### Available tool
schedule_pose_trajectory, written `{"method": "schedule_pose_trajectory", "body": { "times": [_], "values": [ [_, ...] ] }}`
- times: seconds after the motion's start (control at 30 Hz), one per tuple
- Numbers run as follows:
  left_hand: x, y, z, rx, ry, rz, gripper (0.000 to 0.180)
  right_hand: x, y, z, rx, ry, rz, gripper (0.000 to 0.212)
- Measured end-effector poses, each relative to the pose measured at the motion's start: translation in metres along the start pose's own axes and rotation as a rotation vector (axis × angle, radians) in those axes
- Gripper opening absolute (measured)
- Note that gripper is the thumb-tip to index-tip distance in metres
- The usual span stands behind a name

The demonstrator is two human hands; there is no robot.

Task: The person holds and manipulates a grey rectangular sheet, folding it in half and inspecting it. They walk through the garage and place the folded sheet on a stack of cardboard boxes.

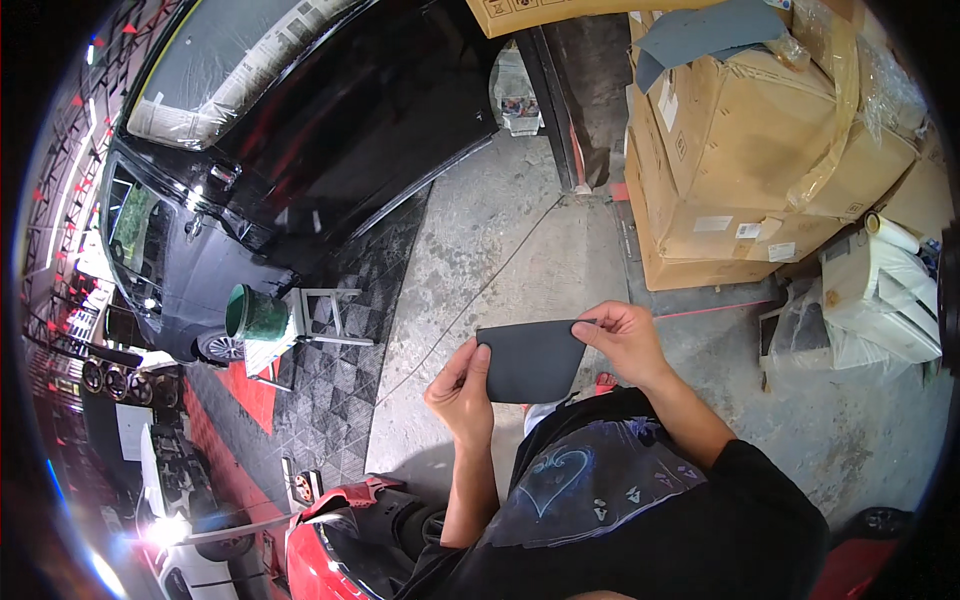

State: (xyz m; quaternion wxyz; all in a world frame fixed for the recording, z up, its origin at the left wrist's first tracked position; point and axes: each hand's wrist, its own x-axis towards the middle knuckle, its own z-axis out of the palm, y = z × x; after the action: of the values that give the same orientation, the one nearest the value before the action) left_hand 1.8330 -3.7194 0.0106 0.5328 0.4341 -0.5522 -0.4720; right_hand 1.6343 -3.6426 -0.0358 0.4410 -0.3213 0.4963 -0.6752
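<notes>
Between my hands, in front of my body, stretches a dark grey sheet (535, 362) that looks like sandpaper. My left hand (462, 392) pinches its left edge, thumb on top and fingers beneath. At the upper right corner my right hand (622, 342) grips the sheet between thumb and fingers. The sheet is held up off the floor, nearly flat, its lower edge slightly curved. Larger grey sheets (705, 38) of similar look lie on top of the cardboard boxes at the upper right.
A black car (340, 130) with paper-masked glass stands at the upper left. Near it a green bucket (258, 314) sits on a step stool (335, 318). Cardboard boxes (750, 140) are stacked at right, beside a white plastic-wrapped item (880, 295). A red car part (330, 560) is at lower left.
</notes>
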Motion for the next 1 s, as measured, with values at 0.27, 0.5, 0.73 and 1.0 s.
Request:
{"method": "schedule_pose_trajectory", "body": {
  "times": [0.27, 0.5, 0.73, 1.0],
  "values": [
    [0.006, -0.008, -0.006, -0.206, 0.030, -0.094, 0.021, 0.004, -0.002, 0.008, 0.075, 0.026, 0.040, 0.013],
    [0.009, -0.005, -0.011, -0.107, 0.041, -0.066, 0.022, 0.004, 0.005, 0.009, -0.094, -0.005, -0.125, 0.012],
    [0.016, -0.006, -0.014, -0.132, 0.058, -0.102, 0.021, 0.005, 0.005, 0.016, -0.006, 0.030, -0.045, 0.016],
    [0.009, -0.003, -0.008, -0.090, 0.055, -0.081, 0.020, 0.011, 0.013, 0.023, -0.034, 0.127, -0.081, 0.019]
  ]
}}
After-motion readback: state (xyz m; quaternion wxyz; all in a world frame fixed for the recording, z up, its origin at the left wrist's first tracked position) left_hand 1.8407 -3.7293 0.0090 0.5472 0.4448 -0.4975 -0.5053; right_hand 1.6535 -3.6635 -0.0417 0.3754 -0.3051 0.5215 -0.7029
